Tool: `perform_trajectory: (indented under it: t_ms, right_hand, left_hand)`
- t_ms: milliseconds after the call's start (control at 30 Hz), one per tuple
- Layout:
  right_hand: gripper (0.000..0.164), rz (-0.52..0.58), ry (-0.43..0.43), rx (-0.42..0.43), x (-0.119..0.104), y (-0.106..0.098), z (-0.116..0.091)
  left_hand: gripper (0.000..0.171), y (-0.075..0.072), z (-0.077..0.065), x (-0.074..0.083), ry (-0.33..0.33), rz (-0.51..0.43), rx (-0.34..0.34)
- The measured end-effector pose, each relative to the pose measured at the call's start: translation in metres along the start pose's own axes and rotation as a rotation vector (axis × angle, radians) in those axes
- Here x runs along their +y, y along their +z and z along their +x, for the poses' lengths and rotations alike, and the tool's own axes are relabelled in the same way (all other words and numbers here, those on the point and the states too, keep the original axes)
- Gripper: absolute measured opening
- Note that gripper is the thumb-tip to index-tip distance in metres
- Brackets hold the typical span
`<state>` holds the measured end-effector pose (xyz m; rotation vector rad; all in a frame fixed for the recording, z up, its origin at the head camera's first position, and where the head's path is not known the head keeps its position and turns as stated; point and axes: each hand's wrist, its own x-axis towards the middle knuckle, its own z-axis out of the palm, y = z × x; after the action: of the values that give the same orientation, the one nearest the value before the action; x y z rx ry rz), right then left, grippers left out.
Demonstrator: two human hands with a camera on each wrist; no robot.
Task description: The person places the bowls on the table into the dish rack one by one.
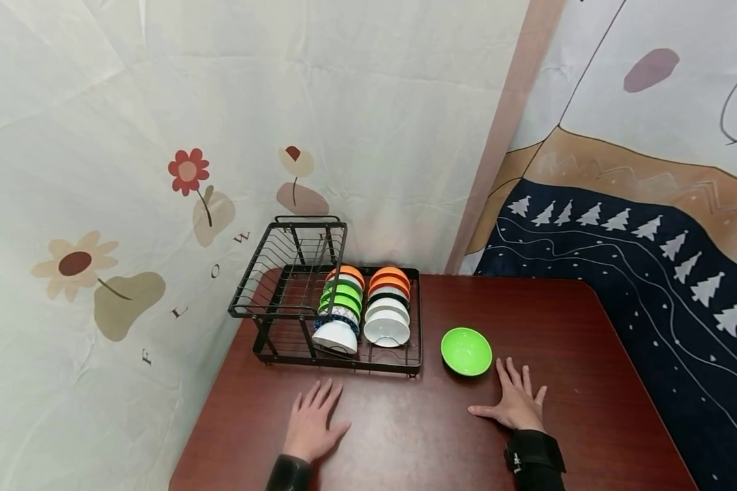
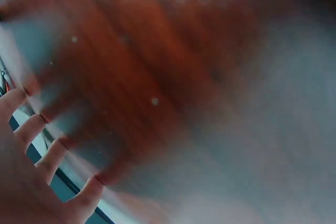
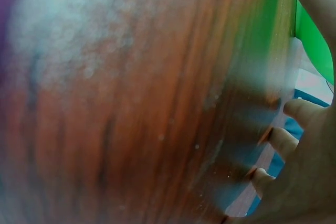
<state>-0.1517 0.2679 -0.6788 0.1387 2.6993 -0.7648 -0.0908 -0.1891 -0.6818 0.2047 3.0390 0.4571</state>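
A bright green bowl [image 1: 467, 352] sits upright on the reddish-brown table, right of a black wire dish rack [image 1: 362, 366]. My right hand [image 1: 516, 402] lies on the tabletop just in front and to the right of that bowl, fingers spread, holding nothing. In front of the rack my left hand [image 1: 313, 421] rests on the table with its fingers extended, also holding nothing. Two rows of bowls stand on edge in the rack: a left row with a white bowl [image 1: 336, 337] in front, and a right row with another white bowl [image 1: 387, 331] in front.
The rack's raised upper shelf [image 1: 288, 266] overhangs its left side. A pale curtain with printed flowers [image 1: 188, 170] hangs behind the table [image 1: 405, 436]. Dark blue cloth with white trees [image 1: 617, 219] borders the table's right edge.
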Motion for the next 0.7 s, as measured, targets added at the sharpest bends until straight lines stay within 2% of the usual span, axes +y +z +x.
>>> perform_trajectory:
  t_ms: [67,167,233,333,400,500,600,700]
  right_hand:
    - [0.151,0.011,-0.011,-0.002,0.002,0.0,0.001]
    - [0.144,0.089,-0.03,0.002,0.004,-0.005,0.0]
    - [0.134,0.174,-0.027,0.019,0.002,-0.011,0.0]
    - [0.109,0.336,0.016,0.071,-0.008,-0.02,0.0]
    - [0.095,0.444,0.034,0.123,-0.017,-0.02,0.004]
    - [0.079,0.591,0.042,0.143,-0.031,-0.017,0.013]
    - [0.065,0.682,0.034,0.12,-0.043,-0.011,0.023]
    - [0.053,0.699,0.021,0.12,-0.049,-0.006,0.029]
  left_hand:
    - [0.079,0.0,0.0,0.0,-0.002,0.001,-0.006]
    - [0.078,0.0,-0.001,0.0,0.0,0.007,-0.004]
    - [0.078,0.001,-0.001,0.0,0.0,0.008,-0.003]
    - [0.078,0.001,-0.001,0.0,-0.002,0.011,-0.006]
    - [0.078,0.001,-0.001,-0.001,-0.006,0.012,-0.011]
    - [0.079,0.001,-0.001,-0.001,-0.01,0.014,-0.016]
    - [0.079,0.001,-0.001,-0.001,-0.011,0.014,-0.018]
    - [0.079,0.0,-0.001,-0.001,-0.01,0.016,-0.019]
